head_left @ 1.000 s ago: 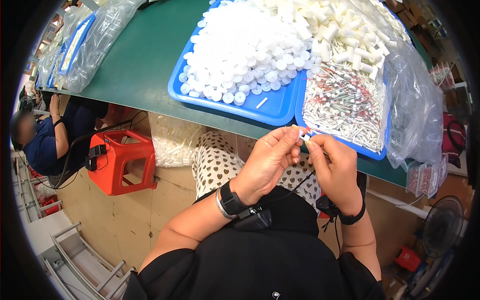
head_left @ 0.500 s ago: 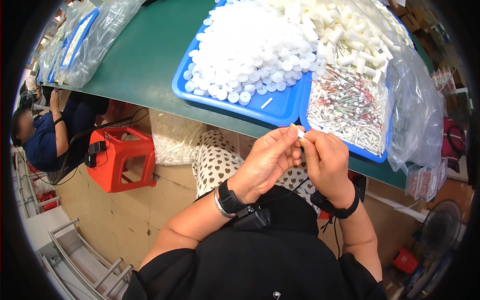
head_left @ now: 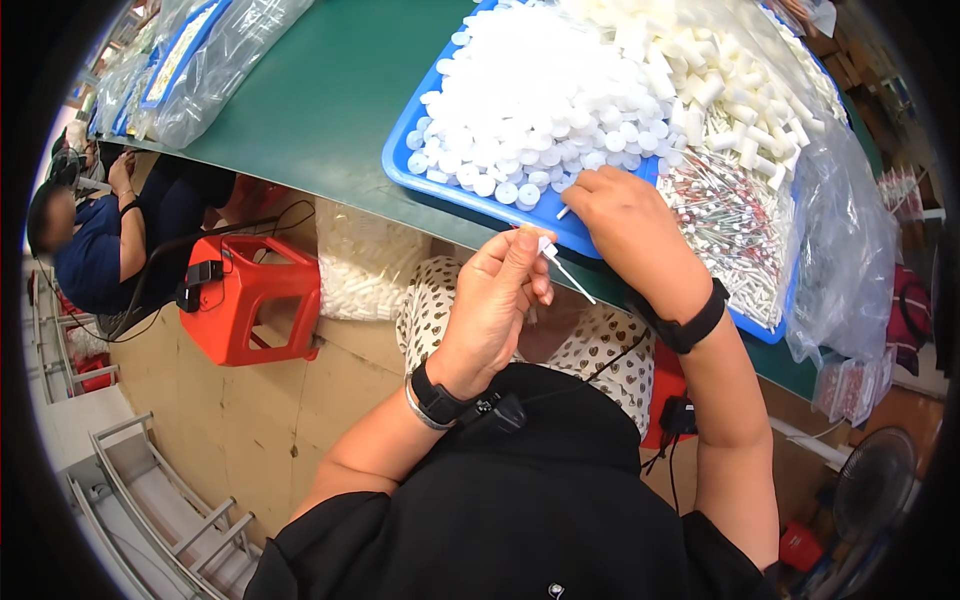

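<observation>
My left hand [head_left: 492, 305] is closed in a pinch in front of the table edge. Between thumb and forefinger sits a small white plastic piece [head_left: 547, 250] with a thin white stem pointing down and right. My right hand [head_left: 630, 220] reaches over the blue tray [head_left: 450, 203], palm down with fingers curled. From under its fingertips a short white stick [head_left: 564, 212] pokes out; the fingers hide the rest of it. Many round white plastic discs [head_left: 530, 140] are heaped in the tray beside these fingertips.
Right of the discs, another blue tray [head_left: 757, 328] holds thin white, red and green pins [head_left: 715, 195] and white sticks. Cream-coloured tubes [head_left: 745, 135] lie behind, with clear plastic [head_left: 850, 230] alongside. At left are a red stool [head_left: 250, 300], a bag of white pieces [head_left: 365, 265] and a seated person [head_left: 95, 235].
My hands have parted: the right moved up and over the tray to the stick, while the left moved slightly left, keeping the white piece. The view has shifted a little.
</observation>
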The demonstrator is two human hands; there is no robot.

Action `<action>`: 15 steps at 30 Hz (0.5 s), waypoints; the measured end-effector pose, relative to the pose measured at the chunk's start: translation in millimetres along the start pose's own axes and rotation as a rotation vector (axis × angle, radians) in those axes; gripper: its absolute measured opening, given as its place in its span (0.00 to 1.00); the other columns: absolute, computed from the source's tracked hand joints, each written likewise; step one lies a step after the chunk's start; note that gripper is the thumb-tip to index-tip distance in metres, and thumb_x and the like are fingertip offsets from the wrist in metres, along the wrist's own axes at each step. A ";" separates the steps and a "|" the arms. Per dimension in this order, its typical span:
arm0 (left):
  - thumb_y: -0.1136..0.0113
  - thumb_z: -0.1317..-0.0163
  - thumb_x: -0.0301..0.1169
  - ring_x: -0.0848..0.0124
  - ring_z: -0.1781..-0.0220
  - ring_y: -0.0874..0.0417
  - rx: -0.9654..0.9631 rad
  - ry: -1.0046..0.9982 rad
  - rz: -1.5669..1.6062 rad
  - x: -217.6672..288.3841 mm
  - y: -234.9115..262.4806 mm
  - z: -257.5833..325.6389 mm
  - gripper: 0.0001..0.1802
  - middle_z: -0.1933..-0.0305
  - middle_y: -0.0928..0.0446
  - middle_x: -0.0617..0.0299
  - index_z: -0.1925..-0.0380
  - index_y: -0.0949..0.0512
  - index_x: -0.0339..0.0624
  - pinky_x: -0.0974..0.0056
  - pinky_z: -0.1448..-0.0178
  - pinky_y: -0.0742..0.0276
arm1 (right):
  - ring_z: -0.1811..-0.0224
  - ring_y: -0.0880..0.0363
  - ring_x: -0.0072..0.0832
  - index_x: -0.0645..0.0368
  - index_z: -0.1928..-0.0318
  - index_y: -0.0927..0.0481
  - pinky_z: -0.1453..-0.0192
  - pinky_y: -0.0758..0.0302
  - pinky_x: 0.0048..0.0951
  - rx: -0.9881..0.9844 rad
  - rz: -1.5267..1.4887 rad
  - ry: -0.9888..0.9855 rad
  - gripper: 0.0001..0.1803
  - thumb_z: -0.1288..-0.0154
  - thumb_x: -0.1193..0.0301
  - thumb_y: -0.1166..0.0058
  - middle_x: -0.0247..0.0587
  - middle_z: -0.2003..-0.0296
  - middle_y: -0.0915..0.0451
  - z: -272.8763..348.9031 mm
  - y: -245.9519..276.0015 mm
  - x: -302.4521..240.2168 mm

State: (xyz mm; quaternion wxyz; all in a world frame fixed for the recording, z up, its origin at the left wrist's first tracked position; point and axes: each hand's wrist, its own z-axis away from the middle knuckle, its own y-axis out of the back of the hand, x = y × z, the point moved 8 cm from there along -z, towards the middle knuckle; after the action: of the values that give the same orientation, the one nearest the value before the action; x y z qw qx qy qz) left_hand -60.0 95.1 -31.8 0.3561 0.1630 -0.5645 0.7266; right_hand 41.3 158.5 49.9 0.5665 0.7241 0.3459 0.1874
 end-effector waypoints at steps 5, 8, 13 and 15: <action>0.46 0.27 0.42 0.71 0.60 0.16 -0.009 -0.042 -0.033 4.8 -1.1 -0.2 0.19 0.61 0.20 0.60 0.50 0.23 0.36 0.66 0.54 0.19 | 0.66 0.21 0.38 0.61 0.71 0.21 0.61 0.23 0.36 -0.048 0.025 0.044 0.03 0.49 0.76 0.45 0.43 0.74 0.24 -8.8 -5.7 -3.1; 0.45 0.27 0.40 0.71 0.57 0.15 -0.001 -0.048 -0.026 10.0 -4.8 0.1 0.19 0.57 0.19 0.58 0.48 0.25 0.35 0.68 0.52 0.18 | 0.68 0.20 0.37 0.63 0.67 0.22 0.64 0.24 0.34 -0.020 -0.231 -0.117 0.04 0.46 0.79 0.44 0.45 0.72 0.21 0.9 5.1 7.6; 0.47 0.26 0.40 0.68 0.54 0.15 0.005 -0.089 -0.019 17.2 -8.9 -5.3 0.22 0.54 0.19 0.56 0.42 0.28 0.33 0.64 0.49 0.18 | 0.71 0.19 0.28 0.65 0.61 0.21 0.68 0.25 0.27 0.125 -0.653 -0.424 0.05 0.38 0.80 0.43 0.44 0.68 0.19 46.5 31.8 12.3; 0.47 0.26 0.39 0.68 0.53 0.15 -0.009 -0.083 0.001 18.6 -14.8 -6.7 0.23 0.53 0.19 0.55 0.40 0.30 0.32 0.63 0.48 0.18 | 0.71 0.20 0.27 0.65 0.61 0.20 0.68 0.25 0.26 0.173 -0.680 -0.453 0.05 0.38 0.81 0.41 0.42 0.69 0.19 61.6 35.1 12.4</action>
State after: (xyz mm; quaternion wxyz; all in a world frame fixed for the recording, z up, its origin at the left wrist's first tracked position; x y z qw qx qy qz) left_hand -61.4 109.2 -11.6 0.3329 0.1911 -0.5822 0.7168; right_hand 100.9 120.6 64.1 0.5950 0.6366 0.4463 -0.2038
